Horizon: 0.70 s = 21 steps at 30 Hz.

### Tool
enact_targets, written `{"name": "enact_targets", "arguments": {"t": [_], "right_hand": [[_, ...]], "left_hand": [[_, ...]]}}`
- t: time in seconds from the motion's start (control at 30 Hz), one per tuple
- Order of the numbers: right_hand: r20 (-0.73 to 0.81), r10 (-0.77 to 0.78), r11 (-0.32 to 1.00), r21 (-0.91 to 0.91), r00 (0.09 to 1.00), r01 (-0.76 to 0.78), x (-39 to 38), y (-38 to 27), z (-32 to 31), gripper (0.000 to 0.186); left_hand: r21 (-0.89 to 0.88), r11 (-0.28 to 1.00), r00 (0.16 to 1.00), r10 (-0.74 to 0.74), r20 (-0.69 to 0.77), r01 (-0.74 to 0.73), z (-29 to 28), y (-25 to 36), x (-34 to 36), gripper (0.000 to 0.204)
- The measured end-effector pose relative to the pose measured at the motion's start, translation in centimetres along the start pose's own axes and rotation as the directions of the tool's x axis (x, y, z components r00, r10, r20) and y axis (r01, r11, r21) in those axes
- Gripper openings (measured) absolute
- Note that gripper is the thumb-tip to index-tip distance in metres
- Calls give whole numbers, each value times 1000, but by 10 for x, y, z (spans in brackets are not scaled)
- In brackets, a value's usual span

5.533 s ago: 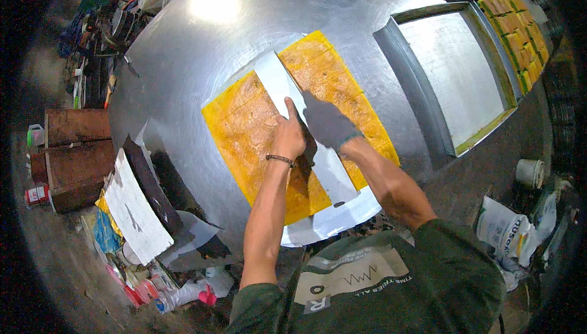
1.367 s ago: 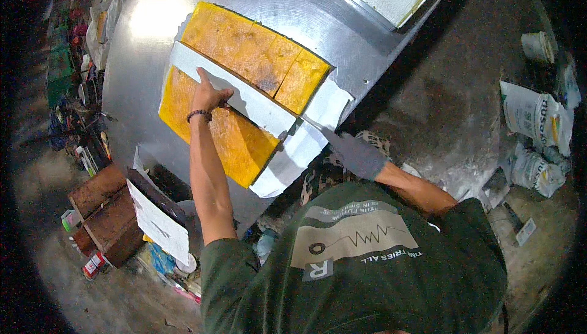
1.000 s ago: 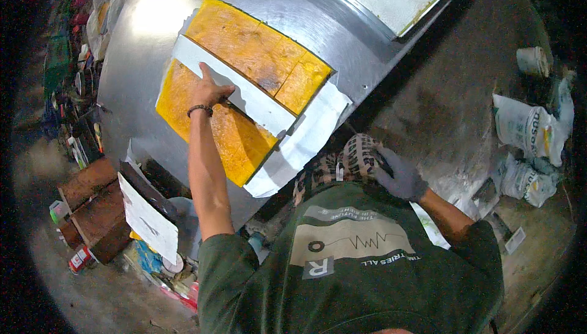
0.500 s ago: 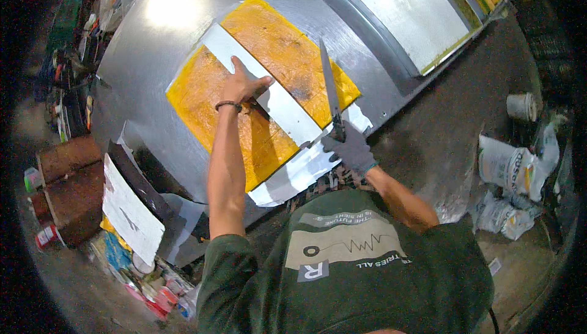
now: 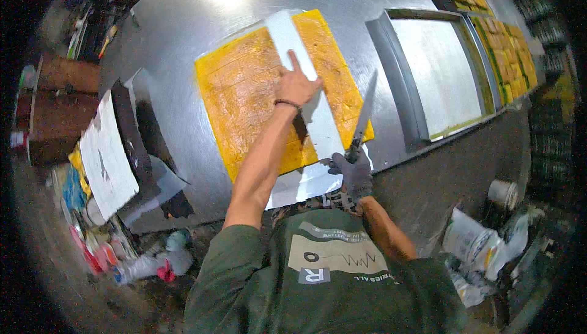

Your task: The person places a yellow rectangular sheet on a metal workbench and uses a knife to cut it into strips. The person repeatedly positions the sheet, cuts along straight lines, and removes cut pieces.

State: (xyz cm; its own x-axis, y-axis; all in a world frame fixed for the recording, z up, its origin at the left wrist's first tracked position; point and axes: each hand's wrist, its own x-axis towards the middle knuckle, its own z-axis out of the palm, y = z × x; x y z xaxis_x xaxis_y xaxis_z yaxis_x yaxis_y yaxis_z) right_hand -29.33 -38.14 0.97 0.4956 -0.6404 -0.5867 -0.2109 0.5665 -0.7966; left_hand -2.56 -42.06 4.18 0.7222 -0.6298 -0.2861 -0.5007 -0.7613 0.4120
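A big yellow slab (image 5: 247,99) lies flat on the steel table (image 5: 177,22), scored with faint cut lines. Across it runs a long white straightedge strip (image 5: 287,34). My left hand (image 5: 298,83) presses down on that strip, fingers spread, a dark band on the wrist. In a grey glove, my right hand (image 5: 351,172) grips the handle of a long knife (image 5: 365,114) at the slab's near right corner, the blade pointing away over the slab's right edge.
An empty metal tray (image 5: 391,65) sits right of the slab. Behind it is a tray of cut yellow pieces (image 5: 501,34). White paper (image 5: 299,184) hangs over the table's near edge. Boxes, papers and bottles crowd the floor at left; bags and a tub lie at right.
My right hand came up from below the table edge holding the knife and now has it beside the slab. My left hand stayed on the white strip.
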Motion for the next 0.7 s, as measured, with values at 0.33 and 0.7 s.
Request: {"name": "enact_targets", "arguments": {"t": [0.33,0.7], "right_hand": [[42,-17,995,-102,999,21,19,-17,-23,22],[15,-18,991,-132,1000,20,11,-38,-12,21]], "left_hand": [[9,999,998,-30,-62,31,26,25,13,120],[-69,996,998,-62,15,63,15,27,11,118]]}}
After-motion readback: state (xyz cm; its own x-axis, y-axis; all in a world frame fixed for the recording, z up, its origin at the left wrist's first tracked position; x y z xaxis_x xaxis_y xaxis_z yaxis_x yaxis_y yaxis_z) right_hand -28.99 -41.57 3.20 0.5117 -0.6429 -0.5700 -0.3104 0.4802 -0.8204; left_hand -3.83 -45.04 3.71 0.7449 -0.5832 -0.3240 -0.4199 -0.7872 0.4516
